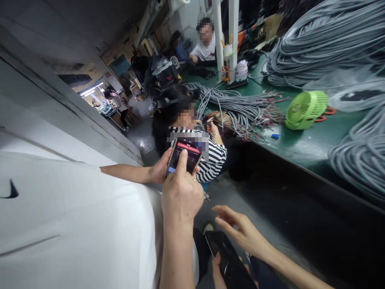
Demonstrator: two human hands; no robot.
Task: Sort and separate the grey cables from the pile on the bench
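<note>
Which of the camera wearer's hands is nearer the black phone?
Left. The left hand holds the black phone, thumb at its left edge; the right hand is near its far end, fingers loosely bent, not gripping it.

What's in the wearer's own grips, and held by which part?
Left grip: a black phone, held by its long side edges, thumb on one, fingertips at the other. Right grip: open, nothing held.

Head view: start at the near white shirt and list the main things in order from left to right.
White shirt, lit phone, black phone, blue scrap, green fan, lower grey coil.
</note>
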